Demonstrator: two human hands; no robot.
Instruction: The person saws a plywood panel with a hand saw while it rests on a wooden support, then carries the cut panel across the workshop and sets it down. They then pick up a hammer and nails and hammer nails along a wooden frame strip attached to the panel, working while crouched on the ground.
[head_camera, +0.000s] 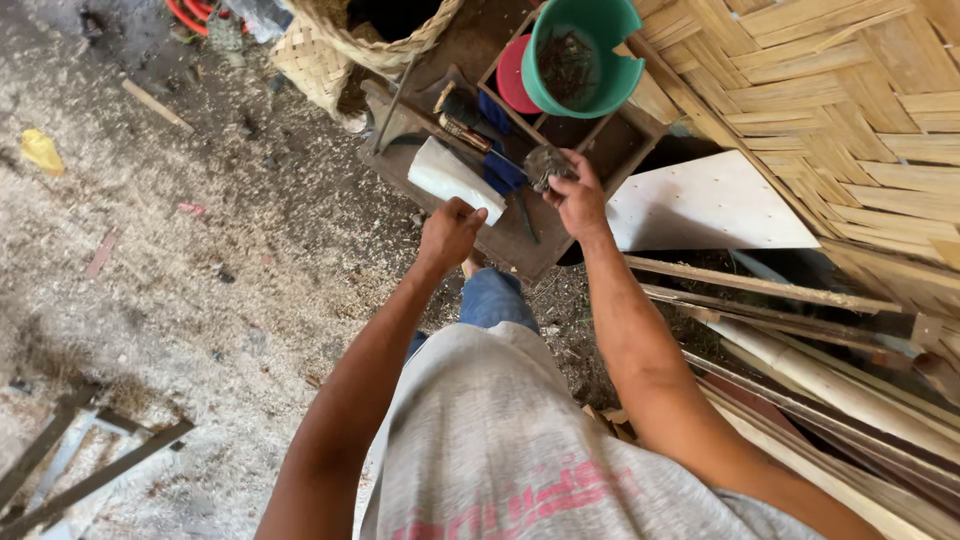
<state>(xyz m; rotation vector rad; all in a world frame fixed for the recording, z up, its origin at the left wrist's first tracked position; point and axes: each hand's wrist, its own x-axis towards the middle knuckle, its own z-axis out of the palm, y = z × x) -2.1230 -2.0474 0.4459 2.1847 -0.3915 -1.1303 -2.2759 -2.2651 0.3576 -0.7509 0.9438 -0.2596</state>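
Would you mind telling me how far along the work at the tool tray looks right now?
Done: sawdust already covers the floor, and a woven panel stands at the right, so cutting and weaving have happened. In hand: the right hand holds a dark clump over the wooden tray; the left hand is closed beside a white block. Left: loose strips lie unused.

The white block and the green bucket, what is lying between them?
In the head view, between the white block and the green bucket lie a dark brush and a blue thing in the wooden toolbox.
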